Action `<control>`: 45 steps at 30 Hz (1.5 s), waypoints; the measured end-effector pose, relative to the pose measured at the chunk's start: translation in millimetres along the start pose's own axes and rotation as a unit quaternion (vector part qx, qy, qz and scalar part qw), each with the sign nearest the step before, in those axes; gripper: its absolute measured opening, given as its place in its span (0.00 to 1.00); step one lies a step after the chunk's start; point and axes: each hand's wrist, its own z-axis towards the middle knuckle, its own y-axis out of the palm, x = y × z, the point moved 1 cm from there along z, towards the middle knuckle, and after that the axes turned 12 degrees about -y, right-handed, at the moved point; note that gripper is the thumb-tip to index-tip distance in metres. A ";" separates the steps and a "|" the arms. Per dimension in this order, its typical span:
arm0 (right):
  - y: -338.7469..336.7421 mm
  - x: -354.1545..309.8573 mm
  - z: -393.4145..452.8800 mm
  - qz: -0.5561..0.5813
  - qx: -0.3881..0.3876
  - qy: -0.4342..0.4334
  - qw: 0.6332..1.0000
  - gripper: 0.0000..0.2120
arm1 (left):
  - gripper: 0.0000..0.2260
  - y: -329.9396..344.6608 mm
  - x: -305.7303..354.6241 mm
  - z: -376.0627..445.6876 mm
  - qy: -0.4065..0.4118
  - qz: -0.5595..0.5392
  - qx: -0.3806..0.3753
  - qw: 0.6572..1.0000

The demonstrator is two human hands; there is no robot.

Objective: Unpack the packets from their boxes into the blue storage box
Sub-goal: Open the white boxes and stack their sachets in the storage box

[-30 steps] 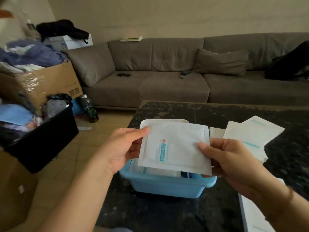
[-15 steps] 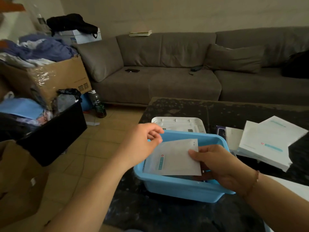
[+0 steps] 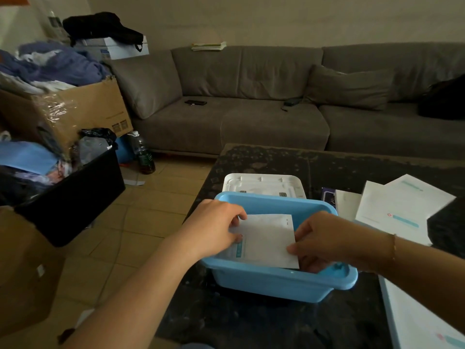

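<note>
A blue storage box (image 3: 281, 283) stands at the near left of the dark table. A white packet (image 3: 269, 240) with a teal label leans inside it, tilted towards me. My left hand (image 3: 214, 227) pinches the packet's left edge, and my right hand (image 3: 319, 240) grips its lower right corner, fingers reaching down into the box. Flat white boxes (image 3: 402, 210) with teal print lie stacked on the table to the right. Another white box (image 3: 422, 321) shows at the bottom right corner.
A white lid (image 3: 264, 185) lies just behind the blue box. The dark marbled table (image 3: 276, 323) ends at its left edge beside a tiled floor. A black bin (image 3: 73, 197) and cardboard boxes (image 3: 75, 109) of clothes stand left. A grey sofa (image 3: 251, 109) runs behind.
Both hands have lowered the packet from above the blue box down into it. The view has tilted a little lower and to the left.
</note>
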 end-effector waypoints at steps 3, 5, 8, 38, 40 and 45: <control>-3.7 -1.7 -3.8 -0.096 -0.025 -0.025 0.995 0.09 | 0.22 -2.4 3.0 0.5 -0.001 0.016 -0.023 1.000; -0.2 -0.3 -2.9 -0.142 -0.035 -0.044 0.988 0.11 | 0.24 -5.1 6.5 1.2 0.003 0.040 -0.034 0.999; 4.6 1.3 0.1 -0.220 -0.039 -0.074 0.972 0.12 | 0.30 -10.9 9.7 3.3 0.008 0.101 -0.088 0.991; 8.7 11.3 22.1 -0.251 0.024 -0.174 0.952 0.36 | 0.50 -39.2 18.6 11.8 0.026 0.282 -0.244 0.927; 0.4 7.2 12.0 -0.258 0.054 -0.173 0.949 0.35 | 0.43 -51.7 25.6 1.7 0.036 0.245 -0.201 0.948; -38.0 7.3 -35.2 -0.162 0.200 -0.206 0.944 0.22 | 0.15 -34.4 74.4 -36.2 0.214 -0.043 0.099 0.971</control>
